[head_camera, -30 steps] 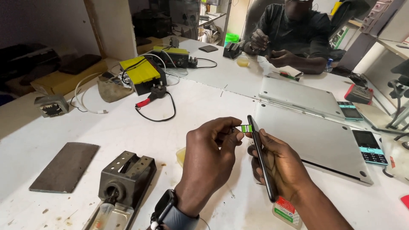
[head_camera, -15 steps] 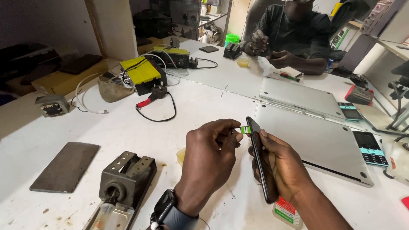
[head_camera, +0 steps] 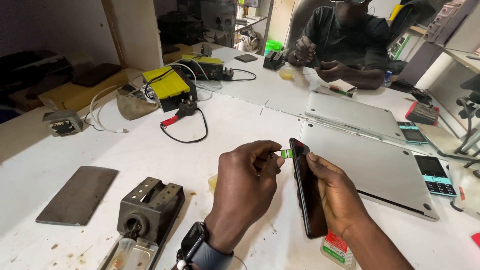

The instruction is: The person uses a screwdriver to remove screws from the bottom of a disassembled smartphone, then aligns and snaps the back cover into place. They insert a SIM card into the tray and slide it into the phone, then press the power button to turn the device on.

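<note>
Two hands work: right hand [head_camera: 335,195] grips a black smartphone [head_camera: 306,190] edge-on; left hand [head_camera: 247,182] pinches a small green tray [head_camera: 286,153] at its side slot, needing steady alignment.

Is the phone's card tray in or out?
Out: the green tray sticks out from the phone edge, pinched by the left hand; the right hand holds the phone.

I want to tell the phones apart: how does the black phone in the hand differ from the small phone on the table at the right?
The black smartphone is large, keyless, and held on edge by the right hand. The keypad phone is smaller, has buttons and a turquoise band, and lies flat on the table, untouched. Both screens are dark.
</note>
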